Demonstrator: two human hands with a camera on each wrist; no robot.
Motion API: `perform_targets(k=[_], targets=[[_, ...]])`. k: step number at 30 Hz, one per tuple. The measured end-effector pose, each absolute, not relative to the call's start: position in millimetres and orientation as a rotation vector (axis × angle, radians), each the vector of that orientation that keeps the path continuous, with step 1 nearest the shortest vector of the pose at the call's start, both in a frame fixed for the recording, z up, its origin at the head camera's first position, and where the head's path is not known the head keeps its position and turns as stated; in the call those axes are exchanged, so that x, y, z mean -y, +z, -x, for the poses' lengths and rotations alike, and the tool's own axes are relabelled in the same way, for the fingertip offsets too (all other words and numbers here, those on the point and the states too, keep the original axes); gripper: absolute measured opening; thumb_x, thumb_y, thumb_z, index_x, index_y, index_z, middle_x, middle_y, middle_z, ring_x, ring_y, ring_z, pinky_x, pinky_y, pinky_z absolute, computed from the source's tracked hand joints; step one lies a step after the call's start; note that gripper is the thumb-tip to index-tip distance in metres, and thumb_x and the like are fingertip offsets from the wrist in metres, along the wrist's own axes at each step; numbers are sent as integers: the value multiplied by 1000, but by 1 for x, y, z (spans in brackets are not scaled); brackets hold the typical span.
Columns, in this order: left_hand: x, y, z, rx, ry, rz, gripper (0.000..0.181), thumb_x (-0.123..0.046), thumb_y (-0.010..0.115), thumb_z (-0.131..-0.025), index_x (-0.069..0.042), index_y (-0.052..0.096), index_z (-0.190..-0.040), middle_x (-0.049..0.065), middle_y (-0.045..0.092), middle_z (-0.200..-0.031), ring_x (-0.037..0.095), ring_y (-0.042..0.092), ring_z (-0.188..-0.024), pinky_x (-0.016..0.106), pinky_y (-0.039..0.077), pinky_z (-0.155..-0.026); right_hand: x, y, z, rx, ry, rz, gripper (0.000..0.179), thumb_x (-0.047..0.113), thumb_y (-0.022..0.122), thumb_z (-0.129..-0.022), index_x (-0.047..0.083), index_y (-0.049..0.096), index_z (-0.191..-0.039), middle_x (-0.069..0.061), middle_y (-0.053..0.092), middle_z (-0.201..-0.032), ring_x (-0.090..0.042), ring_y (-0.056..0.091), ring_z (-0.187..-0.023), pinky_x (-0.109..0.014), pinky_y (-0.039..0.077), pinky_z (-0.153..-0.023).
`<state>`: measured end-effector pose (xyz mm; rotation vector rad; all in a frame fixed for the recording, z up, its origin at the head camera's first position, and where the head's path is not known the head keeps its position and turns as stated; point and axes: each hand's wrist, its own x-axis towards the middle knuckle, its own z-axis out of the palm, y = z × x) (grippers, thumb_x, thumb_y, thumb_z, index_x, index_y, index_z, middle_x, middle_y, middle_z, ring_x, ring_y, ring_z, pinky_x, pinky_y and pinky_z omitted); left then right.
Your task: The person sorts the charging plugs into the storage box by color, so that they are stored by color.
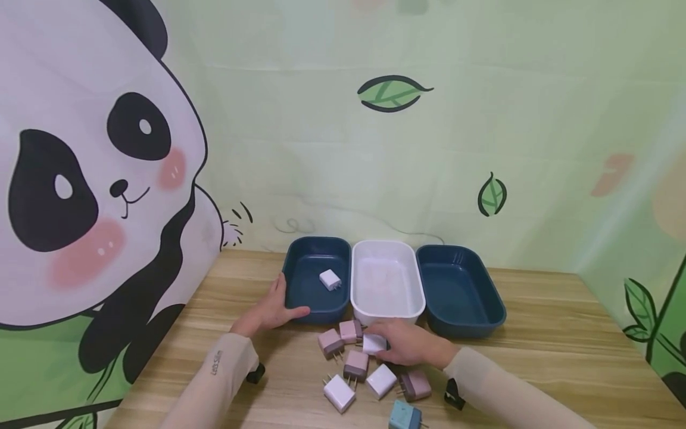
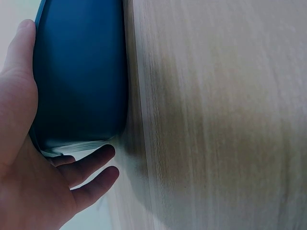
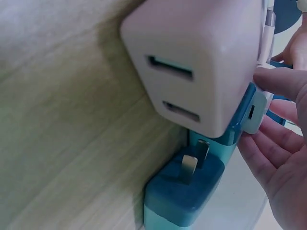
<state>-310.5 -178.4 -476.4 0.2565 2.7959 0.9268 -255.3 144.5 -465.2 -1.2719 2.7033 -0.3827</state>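
My left hand (image 1: pixel 270 307) rests at the near left corner of the left dark blue bin (image 1: pixel 316 317). Its thumb lies over the front rim and its fingers lie along the side; in the left wrist view they are spread and fairly straight. A white charger plug (image 1: pixel 329 279) lies inside that bin. Between the thumb and fingertips of my right hand (image 1: pixel 409 342) is another white charger plug (image 1: pixel 374 344), pinched just in front of the white bin (image 1: pixel 388 317). Pink chargers (image 1: pixel 356 364) lie close to its left and below. The right fingertips are partly hidden in the head view.
To the right stands another dark blue bin (image 1: pixel 466 328), the three in a row against the printed backdrop (image 1: pixel 321 149). Nearer on the wooden table (image 1: pixel 563 345) lie two white chargers (image 1: pixel 339 393), a pink one (image 1: pixel 415 385) and a teal one (image 1: pixel 404 415).
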Motion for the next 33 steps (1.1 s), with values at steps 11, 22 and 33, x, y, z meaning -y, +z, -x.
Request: perform_targets(k=[11, 22, 33], targets=[[179, -477, 310, -2798, 926, -260, 117, -55, 67, -81, 2, -10, -148, 25, -3, -154, 41, 13, -139, 56, 21, -107, -144, -454, 247, -2691, -410, 1311, 40, 24, 69, -87, 11, 61, -123, 1, 60, -117, -4, 54, -100, -27, 47, -88], [179, -477, 310, -2803, 920, -268, 117, -55, 67, -81, 3, -9, -148, 26, -3, -154, 41, 12, -139, 56, 21, -107, -143, -442, 243, -2685, -447, 1312, 44, 25, 69, -87, 10, 58, -127, -1, 60, -119, -6, 55, -101, -27, 48, -87], [179, -476, 310, -2794, 924, -258, 118, -57, 67, -80, 1, -11, -148, 25, -4, -154, 41, 13, -139, 56, 22, -107, -143, -434, 248, -2727, -467, 1409, 40, 20, 70, -85, 6, 61, -122, -1, 62, -109, -5, 55, -89, -23, 48, -76]])
